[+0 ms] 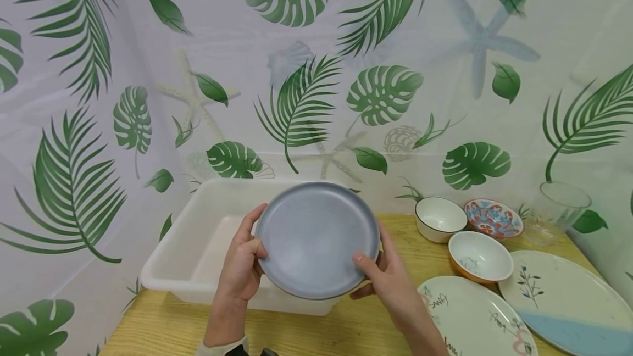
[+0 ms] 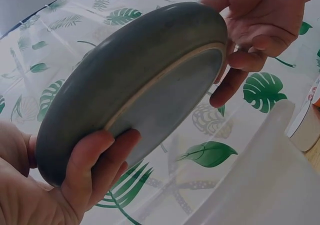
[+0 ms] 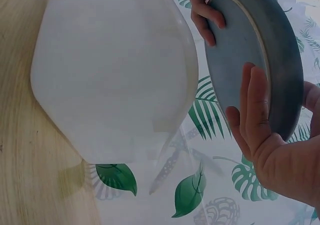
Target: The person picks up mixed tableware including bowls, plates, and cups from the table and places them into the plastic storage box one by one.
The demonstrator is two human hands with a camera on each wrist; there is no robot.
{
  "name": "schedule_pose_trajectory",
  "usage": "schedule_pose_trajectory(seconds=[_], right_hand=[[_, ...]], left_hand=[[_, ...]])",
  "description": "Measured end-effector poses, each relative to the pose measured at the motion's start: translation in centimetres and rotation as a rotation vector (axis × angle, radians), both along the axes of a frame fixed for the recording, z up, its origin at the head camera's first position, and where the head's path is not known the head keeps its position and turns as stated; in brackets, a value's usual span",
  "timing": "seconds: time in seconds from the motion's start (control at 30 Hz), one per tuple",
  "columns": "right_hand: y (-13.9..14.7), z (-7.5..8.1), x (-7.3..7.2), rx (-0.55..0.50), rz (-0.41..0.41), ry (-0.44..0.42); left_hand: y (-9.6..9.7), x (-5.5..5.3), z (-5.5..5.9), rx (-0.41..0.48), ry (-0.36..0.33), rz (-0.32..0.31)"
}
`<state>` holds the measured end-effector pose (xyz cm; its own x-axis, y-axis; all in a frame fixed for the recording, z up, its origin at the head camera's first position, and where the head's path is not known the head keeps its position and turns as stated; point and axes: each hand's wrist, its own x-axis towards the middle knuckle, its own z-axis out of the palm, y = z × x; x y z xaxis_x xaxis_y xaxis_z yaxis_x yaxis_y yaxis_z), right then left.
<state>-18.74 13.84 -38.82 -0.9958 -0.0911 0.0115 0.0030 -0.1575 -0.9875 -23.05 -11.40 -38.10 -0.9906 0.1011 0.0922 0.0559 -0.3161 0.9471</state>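
Note:
A round grey-blue plate (image 1: 316, 240) with a raised rim is held up in both hands, tilted so its upper face shows in the head view. My left hand (image 1: 241, 260) grips its left edge, thumb on top and fingers underneath. On the opposite side my right hand (image 1: 390, 279) holds the lower right edge, thumb over the rim. The left wrist view shows the plate's underside (image 2: 170, 95) with a pale unglazed foot ring and the left fingertips against it. Below and behind the plate stands a white plastic basin (image 1: 173, 268), partly hidden by it.
Right of the basin on the wooden table (image 1: 163, 323) are a white bowl (image 1: 440, 216), a red-and-blue patterned bowl (image 1: 493, 218), an orange-sided bowl (image 1: 479, 257), a clear cup (image 1: 556, 210), a flower-decorated plate (image 1: 475, 312) and a cream-and-blue plate (image 1: 568, 290). A leaf-print sheet (image 1: 316, 43) hangs behind.

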Motion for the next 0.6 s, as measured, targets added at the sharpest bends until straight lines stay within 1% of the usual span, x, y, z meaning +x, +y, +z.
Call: schedule_pose_trajectory(seconds=[0.13,0.33,0.47,0.6], right_hand=[[-0.2,-0.4,-0.1,0.011,0.016,0.026],[-0.4,-0.7,-0.1,0.019,0.035,0.033],[-0.7,-0.7,-0.2,0.031,0.050,0.018],[-1.1,-0.7,-0.2,0.044,0.050,-0.014]], left_hand=[[-0.2,-0.1,0.0,-0.012,-0.006,0.019],[-0.6,-0.2,0.1,-0.017,-0.023,0.045],[-0.9,-0.3,0.2,-0.023,-0.028,0.060],[-1.2,-0.4,0.2,-0.022,-0.028,0.067]])
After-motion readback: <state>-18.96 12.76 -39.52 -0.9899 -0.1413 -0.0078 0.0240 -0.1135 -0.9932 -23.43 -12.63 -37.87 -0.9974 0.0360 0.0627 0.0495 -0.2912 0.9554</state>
